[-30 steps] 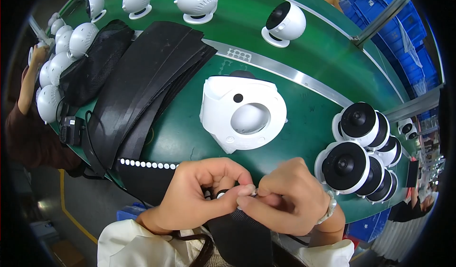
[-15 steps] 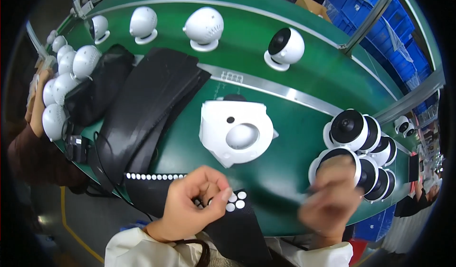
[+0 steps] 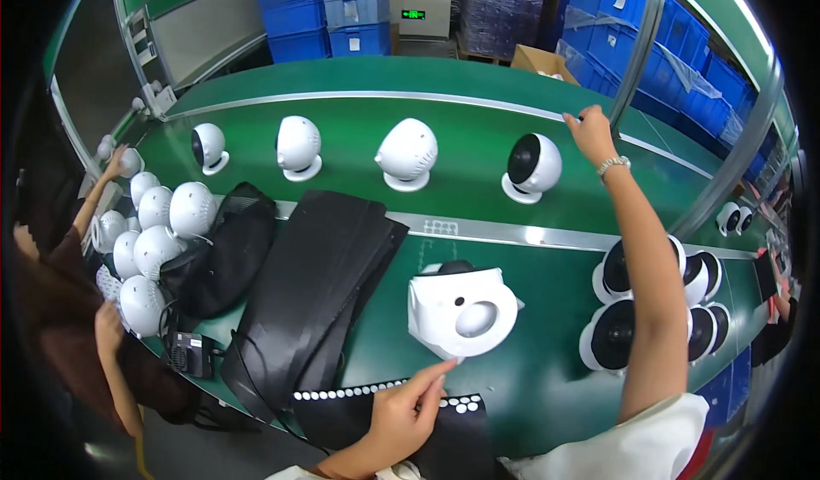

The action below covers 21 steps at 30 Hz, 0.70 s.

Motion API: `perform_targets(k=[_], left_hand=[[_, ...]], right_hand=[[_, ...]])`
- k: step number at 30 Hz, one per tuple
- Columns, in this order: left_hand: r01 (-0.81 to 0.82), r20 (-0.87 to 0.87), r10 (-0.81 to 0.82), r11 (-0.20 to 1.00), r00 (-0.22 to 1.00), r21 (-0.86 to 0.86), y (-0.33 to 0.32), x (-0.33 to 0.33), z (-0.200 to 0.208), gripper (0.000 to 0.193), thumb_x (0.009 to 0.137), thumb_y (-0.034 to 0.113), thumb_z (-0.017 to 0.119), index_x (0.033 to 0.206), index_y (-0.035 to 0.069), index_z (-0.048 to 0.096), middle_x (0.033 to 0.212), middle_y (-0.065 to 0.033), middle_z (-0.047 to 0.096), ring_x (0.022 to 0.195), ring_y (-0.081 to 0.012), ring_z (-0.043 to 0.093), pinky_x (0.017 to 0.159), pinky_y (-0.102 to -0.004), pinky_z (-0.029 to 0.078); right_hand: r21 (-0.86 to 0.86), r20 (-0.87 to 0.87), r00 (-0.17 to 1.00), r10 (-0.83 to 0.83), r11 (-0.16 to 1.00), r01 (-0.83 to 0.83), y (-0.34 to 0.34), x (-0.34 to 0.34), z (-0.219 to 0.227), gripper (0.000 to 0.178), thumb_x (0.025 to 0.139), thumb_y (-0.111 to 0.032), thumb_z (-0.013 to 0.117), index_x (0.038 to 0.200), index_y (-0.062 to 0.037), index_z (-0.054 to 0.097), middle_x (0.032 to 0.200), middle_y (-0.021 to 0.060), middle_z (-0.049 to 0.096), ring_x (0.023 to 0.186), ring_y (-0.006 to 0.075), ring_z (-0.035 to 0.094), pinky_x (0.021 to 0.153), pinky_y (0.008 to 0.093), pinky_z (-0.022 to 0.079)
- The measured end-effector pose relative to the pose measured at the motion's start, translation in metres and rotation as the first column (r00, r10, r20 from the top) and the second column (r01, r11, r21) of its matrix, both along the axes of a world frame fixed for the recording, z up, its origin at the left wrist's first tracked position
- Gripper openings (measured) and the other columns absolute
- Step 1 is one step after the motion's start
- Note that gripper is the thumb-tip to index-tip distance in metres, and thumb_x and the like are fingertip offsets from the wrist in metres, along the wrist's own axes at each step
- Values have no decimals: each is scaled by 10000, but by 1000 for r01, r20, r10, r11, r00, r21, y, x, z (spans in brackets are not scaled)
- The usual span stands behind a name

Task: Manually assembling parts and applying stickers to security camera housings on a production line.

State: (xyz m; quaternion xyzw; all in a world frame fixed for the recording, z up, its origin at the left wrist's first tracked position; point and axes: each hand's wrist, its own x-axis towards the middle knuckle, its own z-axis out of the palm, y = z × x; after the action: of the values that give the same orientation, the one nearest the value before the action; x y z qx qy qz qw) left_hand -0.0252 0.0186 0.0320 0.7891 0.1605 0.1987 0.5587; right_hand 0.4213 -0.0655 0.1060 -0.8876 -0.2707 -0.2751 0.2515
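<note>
My left hand (image 3: 403, 416) is over a black sheet (image 3: 342, 416) edged with white round dots. Its index finger is stretched out and the thumb lies a little apart from it, with nothing visible between them. Raised at the far right, my right hand (image 3: 591, 134) has its fingertips pinched together beside the metal rail of the raised shelf. A small dark bit shows at those fingertips, too small to name. Ahead of my left hand, a white casing (image 3: 436, 313) with a round opening lies on the green table (image 3: 547, 309), a dark part behind it.
White round cameras (image 3: 408, 151) stand along the shelf (image 3: 342, 108). More cameras with black fronts (image 3: 611, 335) cluster at right, partly behind my forearm. Black sheets (image 3: 303, 283), a black mesh bag (image 3: 226, 258) and white domes (image 3: 158, 249) lie left. A co-worker's hand (image 3: 109, 330) is beside them.
My right hand has risen from the camera cluster up to the shelf rail. My left hand's pinch has loosened, its index finger now stretched out. The view has tilted up.
</note>
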Motion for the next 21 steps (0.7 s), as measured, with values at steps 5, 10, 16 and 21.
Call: perform_targets(k=[5,10,16,21], left_hand=[[-15,5,16,998,1000,-68,7,-4,-5,261,840,-10,517,1080,45,604,691,-98,618,597,-106,611,537,-212,462],[-46,20,48,993,999,-108,5,-4,0,211,862,10,507,1047,16,608,686,-44,568,584,-59,502,529,-185,395],[-34,70,47,985,996,-172,1,-2,2,222,883,9,478,1065,15,604,688,17,517,566,-30,411,513,-163,347],[-1,98,18,986,995,-169,1,-7,2,220,884,10,480,1068,12,601,698,27,510,581,-23,412,517,-160,346]], right_hand=[[268,-544,837,61,958,105,29,29,-37,1232,551,-532,780,1325,140,97,1296,337,311,1194,372,399,935,392,400],[260,-832,542,116,945,197,29,12,-34,1306,580,-513,770,1377,-122,-188,1398,295,129,1230,493,268,840,729,256],[282,-899,406,165,927,247,5,14,-44,1252,627,-296,792,1378,-159,-200,1452,178,57,1211,429,329,846,692,300],[526,-850,159,503,830,186,-40,7,-4,725,747,-251,687,1332,-105,283,1276,173,424,1048,320,528,859,564,403]])
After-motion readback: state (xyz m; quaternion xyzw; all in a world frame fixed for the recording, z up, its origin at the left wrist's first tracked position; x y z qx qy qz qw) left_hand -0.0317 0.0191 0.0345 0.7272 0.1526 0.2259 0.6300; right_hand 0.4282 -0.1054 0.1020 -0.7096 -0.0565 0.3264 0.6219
